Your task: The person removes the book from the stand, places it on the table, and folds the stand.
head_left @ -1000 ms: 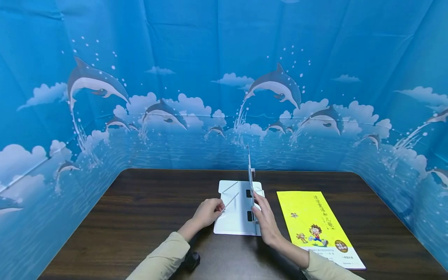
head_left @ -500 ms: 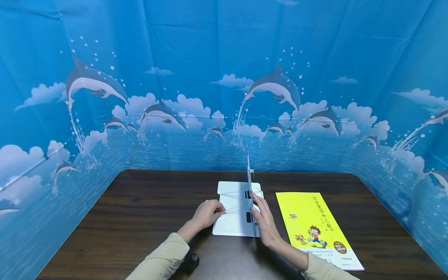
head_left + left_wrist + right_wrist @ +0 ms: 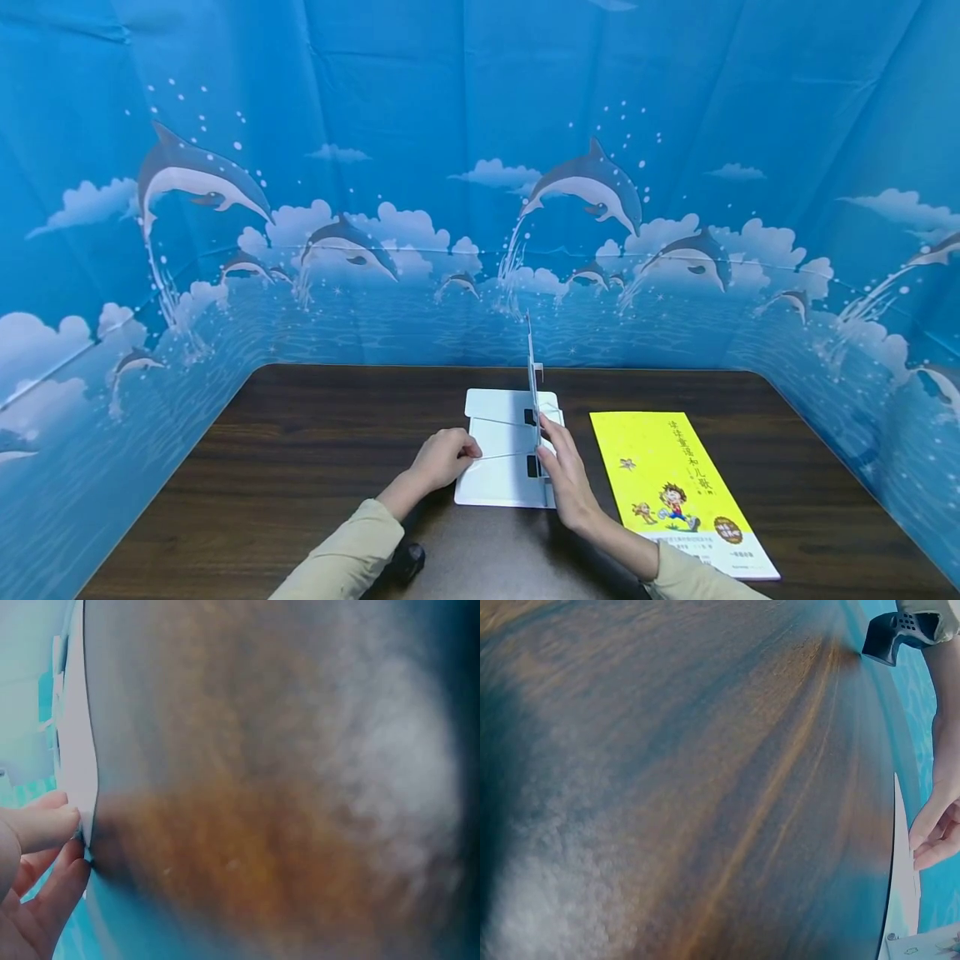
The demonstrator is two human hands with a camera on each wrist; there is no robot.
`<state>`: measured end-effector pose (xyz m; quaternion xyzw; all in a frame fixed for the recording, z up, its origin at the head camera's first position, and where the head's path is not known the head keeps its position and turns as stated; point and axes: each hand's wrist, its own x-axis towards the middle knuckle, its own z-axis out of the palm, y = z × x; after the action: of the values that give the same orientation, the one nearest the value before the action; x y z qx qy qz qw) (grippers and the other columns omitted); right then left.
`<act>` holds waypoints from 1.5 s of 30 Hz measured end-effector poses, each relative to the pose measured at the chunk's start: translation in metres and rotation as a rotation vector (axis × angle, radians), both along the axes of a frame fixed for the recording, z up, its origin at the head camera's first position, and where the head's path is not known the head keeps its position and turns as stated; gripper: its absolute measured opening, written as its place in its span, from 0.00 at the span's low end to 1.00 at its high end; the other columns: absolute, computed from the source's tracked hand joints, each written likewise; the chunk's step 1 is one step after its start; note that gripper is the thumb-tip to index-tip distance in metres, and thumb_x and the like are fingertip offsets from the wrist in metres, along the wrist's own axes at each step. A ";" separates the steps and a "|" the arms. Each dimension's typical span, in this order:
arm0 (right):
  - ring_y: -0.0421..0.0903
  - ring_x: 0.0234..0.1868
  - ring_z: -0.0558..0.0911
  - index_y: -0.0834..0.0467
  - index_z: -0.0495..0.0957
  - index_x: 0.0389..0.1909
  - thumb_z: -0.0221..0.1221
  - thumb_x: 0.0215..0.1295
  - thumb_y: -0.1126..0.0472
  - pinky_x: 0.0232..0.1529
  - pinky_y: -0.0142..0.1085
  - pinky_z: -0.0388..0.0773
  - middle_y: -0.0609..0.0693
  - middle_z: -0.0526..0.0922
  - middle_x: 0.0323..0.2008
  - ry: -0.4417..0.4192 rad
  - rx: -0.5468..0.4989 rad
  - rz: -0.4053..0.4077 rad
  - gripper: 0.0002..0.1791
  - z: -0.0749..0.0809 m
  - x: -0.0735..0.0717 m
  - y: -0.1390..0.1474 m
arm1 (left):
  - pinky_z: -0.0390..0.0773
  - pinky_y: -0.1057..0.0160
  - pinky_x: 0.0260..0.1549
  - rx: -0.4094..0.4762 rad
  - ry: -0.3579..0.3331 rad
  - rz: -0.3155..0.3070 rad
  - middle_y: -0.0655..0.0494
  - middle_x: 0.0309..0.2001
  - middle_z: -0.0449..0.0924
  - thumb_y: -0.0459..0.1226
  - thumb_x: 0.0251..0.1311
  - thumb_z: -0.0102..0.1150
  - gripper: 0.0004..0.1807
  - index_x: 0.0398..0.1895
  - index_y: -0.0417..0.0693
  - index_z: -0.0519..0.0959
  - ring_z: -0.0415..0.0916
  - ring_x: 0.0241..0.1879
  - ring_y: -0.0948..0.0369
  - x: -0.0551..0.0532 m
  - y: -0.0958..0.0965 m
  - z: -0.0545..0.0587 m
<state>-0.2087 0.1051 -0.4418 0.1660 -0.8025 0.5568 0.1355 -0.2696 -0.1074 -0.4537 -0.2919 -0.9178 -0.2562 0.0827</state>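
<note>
A white book stand lies in the middle of the head view, its flat base [image 3: 491, 485] on the dark table. A thin panel [image 3: 533, 383] rises from it, seen almost edge-on, beside two black pads on the base. My left hand [image 3: 441, 458] pinches a thin wire rod [image 3: 504, 456] at the base's left edge. From the right, my right hand [image 3: 567, 475] rests extended fingers and thumb against the panel's lower part. Fingers [image 3: 64, 889] meet at the stand's white edge [image 3: 75, 742] in the left wrist view. The panel's right side is mostly hidden.
A yellow book [image 3: 660, 467] with a cartoon child on its cover lies right of the stand. The dark wood table [image 3: 330, 417] ends at a blue dolphin curtain [image 3: 450, 167]. A black wrist device [image 3: 900, 634] shows beside a sleeve in the right wrist view.
The wire rod in my left hand has swung from a slant to nearly level across the base. Both hands keep about the same places, and the panel still stands upright.
</note>
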 end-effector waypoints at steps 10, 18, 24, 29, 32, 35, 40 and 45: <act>0.56 0.58 0.65 0.52 0.59 0.66 0.40 0.67 0.52 0.50 0.51 0.70 0.55 0.62 0.61 0.006 0.007 -0.017 0.26 -0.002 0.000 -0.004 | 0.77 0.59 0.34 -0.041 -0.216 -0.061 0.48 0.33 0.81 0.29 0.52 0.59 0.09 0.38 0.36 0.80 0.75 0.32 0.59 0.009 -0.009 0.034; 0.55 0.56 0.65 0.53 0.60 0.65 0.44 0.66 0.56 0.46 0.47 0.72 0.56 0.63 0.59 0.014 0.005 -0.015 0.25 -0.003 -0.002 -0.008 | 0.78 0.60 0.38 0.140 -0.183 -0.090 0.47 0.45 0.78 0.34 0.53 0.61 0.18 0.48 0.39 0.76 0.78 0.40 0.56 0.017 -0.014 0.068; 0.54 0.55 0.66 0.52 0.59 0.65 0.45 0.66 0.53 0.47 0.47 0.72 0.55 0.63 0.60 -0.025 0.019 -0.026 0.26 0.000 -0.001 -0.014 | 0.78 0.62 0.39 0.324 -0.164 -0.100 0.47 0.51 0.75 0.40 0.52 0.63 0.28 0.57 0.42 0.69 0.77 0.44 0.55 0.027 -0.005 0.094; 0.54 0.56 0.66 0.52 0.59 0.65 0.44 0.67 0.49 0.47 0.48 0.71 0.55 0.62 0.60 -0.060 0.042 -0.022 0.27 0.002 0.000 -0.019 | 0.78 0.59 0.40 0.397 -0.154 -0.115 0.46 0.54 0.73 0.39 0.51 0.64 0.33 0.61 0.44 0.65 0.76 0.47 0.53 0.034 0.003 0.104; 0.53 0.56 0.66 0.52 0.59 0.65 0.45 0.66 0.47 0.47 0.47 0.70 0.54 0.63 0.60 -0.078 0.061 -0.028 0.28 0.003 0.000 -0.021 | 0.78 0.58 0.40 0.413 -0.161 -0.126 0.45 0.55 0.72 0.41 0.51 0.64 0.36 0.63 0.43 0.63 0.76 0.48 0.52 0.036 0.006 0.107; 0.53 0.56 0.67 0.52 0.60 0.65 0.45 0.66 0.46 0.48 0.46 0.70 0.53 0.63 0.60 -0.082 0.085 -0.030 0.28 0.003 0.000 -0.023 | 0.78 0.56 0.40 0.428 -0.165 -0.128 0.43 0.55 0.71 0.42 0.50 0.65 0.38 0.64 0.40 0.62 0.75 0.48 0.51 0.036 0.008 0.107; 0.52 0.54 0.68 0.54 0.62 0.64 0.47 0.65 0.46 0.49 0.47 0.69 0.53 0.64 0.59 -0.070 0.113 -0.037 0.29 0.004 -0.001 -0.024 | 0.77 0.55 0.41 0.444 -0.177 -0.120 0.43 0.56 0.70 0.39 0.48 0.67 0.39 0.64 0.39 0.61 0.75 0.47 0.51 0.034 0.007 0.105; 0.51 0.53 0.68 0.54 0.62 0.63 0.48 0.64 0.44 0.50 0.47 0.68 0.53 0.65 0.59 -0.094 0.119 -0.045 0.30 0.006 -0.001 -0.025 | 0.77 0.52 0.41 0.455 -0.184 -0.108 0.41 0.56 0.69 0.36 0.46 0.68 0.39 0.63 0.37 0.62 0.74 0.48 0.48 0.035 0.007 0.105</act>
<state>-0.2093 0.0799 -0.4362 0.1293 -0.8431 0.5123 0.1000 -0.2346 -0.1008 -0.3489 -0.2898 -0.8232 -0.4859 0.0486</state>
